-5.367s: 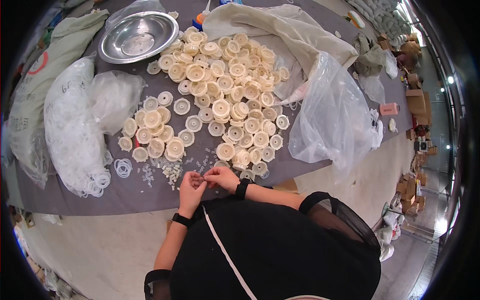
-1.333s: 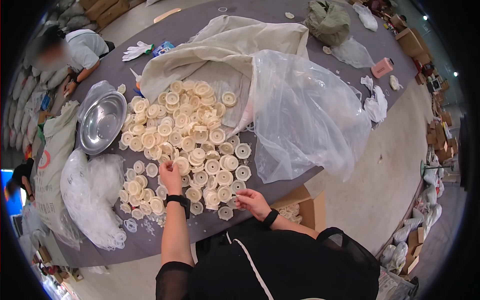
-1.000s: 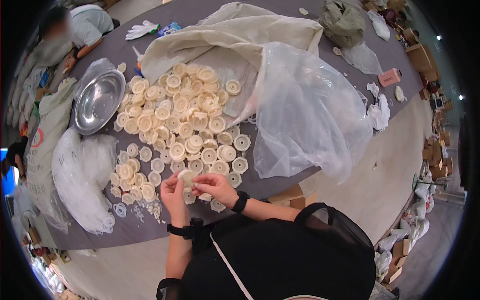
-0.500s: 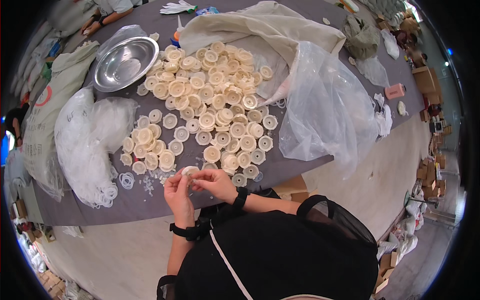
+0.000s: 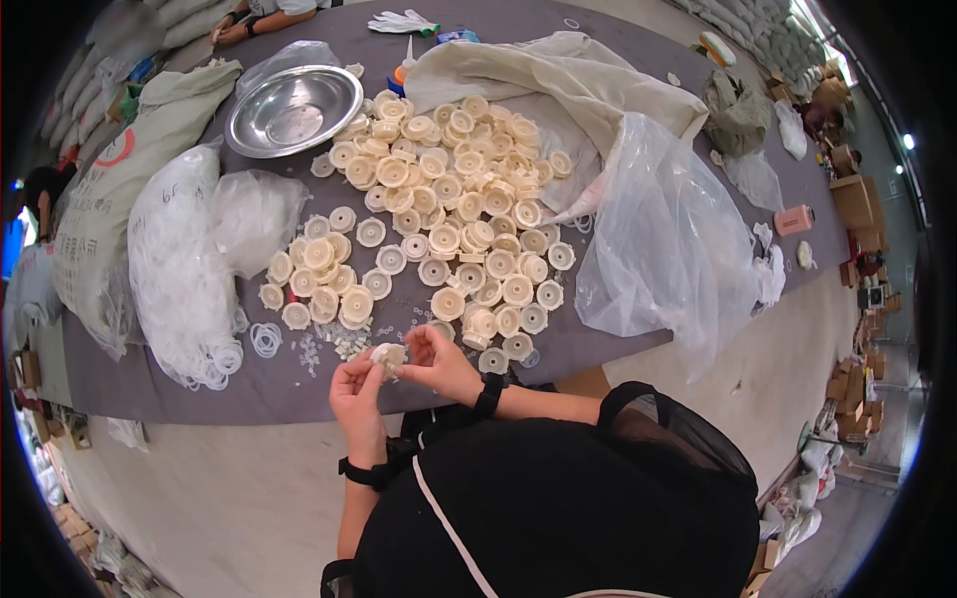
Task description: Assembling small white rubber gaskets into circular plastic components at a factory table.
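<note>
Above the table's near edge, my left hand pinches a cream round plastic cap between thumb and fingers. My right hand is close on the cap's right side. Its thumb points at the cap's edge, and the other fingers are raised and parted from the thumb. Whether that thumb touches the cap is hard to tell. Just beyond my hands lie small pale plastic pieces and tiny clear rings. A large heap of similar cream caps spreads over the table, with a smaller cluster to its left.
A steel basin stands at the heap's far left. Bags of white rings lie on the left, near some loose rings. Clear plastic sheeting and a cloth sack lie right. Another person's hand shows at far left.
My right hand's fingers have parted from the cap and lifted, while the left keeps hold of it. The whole view has shifted, so the table appears further right.
</note>
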A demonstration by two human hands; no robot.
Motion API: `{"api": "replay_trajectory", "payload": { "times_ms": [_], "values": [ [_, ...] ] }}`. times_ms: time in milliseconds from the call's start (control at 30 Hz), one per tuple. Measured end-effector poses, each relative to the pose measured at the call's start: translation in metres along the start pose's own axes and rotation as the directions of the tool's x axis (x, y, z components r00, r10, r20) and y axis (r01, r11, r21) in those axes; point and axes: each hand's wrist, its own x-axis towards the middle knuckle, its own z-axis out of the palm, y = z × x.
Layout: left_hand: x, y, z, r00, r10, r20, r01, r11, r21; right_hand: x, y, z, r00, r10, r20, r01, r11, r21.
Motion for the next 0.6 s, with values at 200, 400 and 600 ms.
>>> {"api": "replay_trajectory", "payload": {
  "times_ms": [200, 400, 600],
  "values": [
    [0.001, -0.004, 0.011, 0.998, -0.055, 0.033, 0.056, 0.998, -0.016, 0.003, 0.005, -0.009, 0.993, -0.036, 0.113, 0.004, 0.962, 0.272],
    [0.006, -0.006, 0.017, 0.977, -0.208, 0.054, 0.214, 0.962, -0.168, 0.001, 0.006, -0.015, 0.998, -0.061, 0.035, 0.049, 0.96, 0.275],
    [0.007, -0.007, 0.016, 0.978, -0.19, 0.083, 0.2, 0.97, -0.14, 0.004, 0.013, -0.009, 0.998, -0.065, -0.009, 0.065, 0.96, 0.273]
  ]
}}
